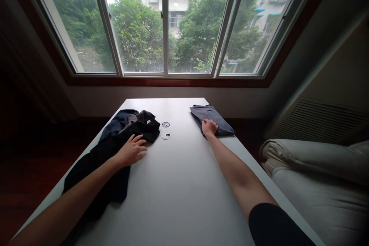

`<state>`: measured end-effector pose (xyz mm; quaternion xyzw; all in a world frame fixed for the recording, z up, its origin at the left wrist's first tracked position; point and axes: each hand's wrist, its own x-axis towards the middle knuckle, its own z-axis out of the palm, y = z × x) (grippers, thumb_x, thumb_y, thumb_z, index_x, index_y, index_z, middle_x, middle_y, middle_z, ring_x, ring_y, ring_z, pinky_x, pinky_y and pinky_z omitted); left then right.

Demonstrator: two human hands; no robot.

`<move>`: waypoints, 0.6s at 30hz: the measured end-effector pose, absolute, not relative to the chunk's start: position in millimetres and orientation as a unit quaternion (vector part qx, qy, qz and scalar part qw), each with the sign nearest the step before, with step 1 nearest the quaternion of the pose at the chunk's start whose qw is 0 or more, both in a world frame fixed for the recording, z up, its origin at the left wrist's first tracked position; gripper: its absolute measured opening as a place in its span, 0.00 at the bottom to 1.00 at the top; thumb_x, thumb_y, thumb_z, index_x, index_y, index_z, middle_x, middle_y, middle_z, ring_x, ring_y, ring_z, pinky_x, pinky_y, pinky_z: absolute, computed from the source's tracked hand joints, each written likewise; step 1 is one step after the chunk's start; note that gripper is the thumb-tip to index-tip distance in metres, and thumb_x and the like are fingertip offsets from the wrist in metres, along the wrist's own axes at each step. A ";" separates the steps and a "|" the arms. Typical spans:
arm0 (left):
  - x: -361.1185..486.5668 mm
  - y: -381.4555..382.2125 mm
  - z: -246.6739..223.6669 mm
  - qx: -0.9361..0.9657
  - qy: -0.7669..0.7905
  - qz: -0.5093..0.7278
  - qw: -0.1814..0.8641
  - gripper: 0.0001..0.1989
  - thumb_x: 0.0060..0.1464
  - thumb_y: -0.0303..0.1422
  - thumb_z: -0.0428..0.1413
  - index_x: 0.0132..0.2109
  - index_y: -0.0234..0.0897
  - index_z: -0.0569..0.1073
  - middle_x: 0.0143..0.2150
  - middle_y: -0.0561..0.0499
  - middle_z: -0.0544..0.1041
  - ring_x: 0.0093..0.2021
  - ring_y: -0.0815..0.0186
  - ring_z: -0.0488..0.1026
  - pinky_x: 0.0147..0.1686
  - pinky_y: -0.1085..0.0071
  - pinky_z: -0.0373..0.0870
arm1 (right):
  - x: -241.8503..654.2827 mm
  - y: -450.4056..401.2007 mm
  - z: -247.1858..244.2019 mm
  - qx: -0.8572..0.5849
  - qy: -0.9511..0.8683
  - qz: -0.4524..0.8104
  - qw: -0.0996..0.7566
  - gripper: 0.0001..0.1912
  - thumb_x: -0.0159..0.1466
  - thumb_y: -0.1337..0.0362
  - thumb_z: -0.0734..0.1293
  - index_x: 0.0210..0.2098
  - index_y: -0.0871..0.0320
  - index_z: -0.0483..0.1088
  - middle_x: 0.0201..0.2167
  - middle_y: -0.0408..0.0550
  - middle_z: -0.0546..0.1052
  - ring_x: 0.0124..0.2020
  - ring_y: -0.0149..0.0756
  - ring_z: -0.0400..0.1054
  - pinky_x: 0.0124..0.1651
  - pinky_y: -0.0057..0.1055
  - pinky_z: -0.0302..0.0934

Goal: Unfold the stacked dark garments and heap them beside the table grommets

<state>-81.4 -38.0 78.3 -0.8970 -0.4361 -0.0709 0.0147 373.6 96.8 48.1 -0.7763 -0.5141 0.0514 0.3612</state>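
Note:
My left hand [131,150] lies flat with fingers spread on a heap of dark clothes [115,150] at the left side of the white table [178,184]. A black shirt with a grey collar [144,125] tops the heap, over a navy garment [117,123]. My right hand [209,127] reaches far across and rests on the near corner of a folded grey-blue garment [210,117] at the table's right far edge. Its fingers are curled on the cloth; a firm grip is not certain.
A round cable hole and its loose cap [165,135] sit between the two garments. A wide window [164,23] faces trees beyond the table. A pale sofa or cushion [317,177] stands at the right, dark floor at the left.

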 end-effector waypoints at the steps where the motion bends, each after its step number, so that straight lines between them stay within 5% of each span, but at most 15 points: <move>1: -83.4 -26.6 70.9 -0.895 -0.439 -0.073 0.036 0.11 0.59 0.35 0.61 0.48 0.46 0.83 0.63 0.46 0.75 0.74 0.44 0.55 0.72 0.38 0.40 | 375.7 96.7 53.2 -0.765 -0.508 0.065 0.390 0.15 0.70 0.62 0.59 0.45 0.58 0.77 0.51 0.60 0.76 0.52 0.48 0.66 0.63 0.48 0.51; 6: -96.4 20.5 51.5 -0.842 -0.528 -0.075 0.085 0.13 0.59 0.38 0.60 0.49 0.42 0.82 0.66 0.39 0.72 0.75 0.40 0.53 0.70 0.32 0.39 | 373.5 83.5 78.8 -0.681 -0.547 0.116 0.474 0.19 0.72 0.55 0.56 0.50 0.57 0.71 0.43 0.51 0.78 0.43 0.41 0.70 0.49 0.34 0.62; 10: -97.6 39.2 58.8 -0.758 -0.625 -0.137 0.127 0.20 0.63 0.39 0.56 0.59 0.41 0.76 0.73 0.36 0.63 0.75 0.39 0.49 0.68 0.29 0.41 | 357.2 33.7 102.0 -0.474 -0.651 0.320 0.498 0.21 0.67 0.44 0.65 0.42 0.56 0.72 0.38 0.48 0.77 0.42 0.41 0.70 0.47 0.34 0.65; 13: -83.9 39.8 68.4 -0.730 -0.628 -0.207 0.175 0.25 0.63 0.35 0.55 0.66 0.34 0.70 0.75 0.34 0.57 0.77 0.37 0.43 0.70 0.33 0.35 | 344.5 -20.9 122.0 -0.329 -0.737 0.502 0.312 0.23 0.64 0.44 0.72 0.43 0.58 0.76 0.39 0.49 0.78 0.42 0.40 0.72 0.47 0.33 0.66; 16: -52.1 23.2 66.5 -0.808 -0.546 -0.199 0.100 0.26 0.64 0.36 0.56 0.67 0.35 0.69 0.71 0.38 0.65 0.73 0.42 0.55 0.73 0.46 0.45 | 334.5 -57.0 131.9 -0.186 -0.779 0.596 0.058 0.23 0.65 0.46 0.73 0.48 0.60 0.79 0.44 0.53 0.81 0.47 0.43 0.75 0.50 0.34 0.67; 18: -24.1 -0.7 58.7 -0.858 -0.493 -0.146 -0.013 0.25 0.64 0.41 0.56 0.66 0.40 0.72 0.66 0.40 0.72 0.67 0.47 0.66 0.68 0.53 0.59 | 330.9 -58.6 126.0 -0.211 -0.790 0.569 0.085 0.23 0.67 0.46 0.72 0.49 0.59 0.79 0.44 0.52 0.81 0.48 0.43 0.76 0.51 0.35 0.68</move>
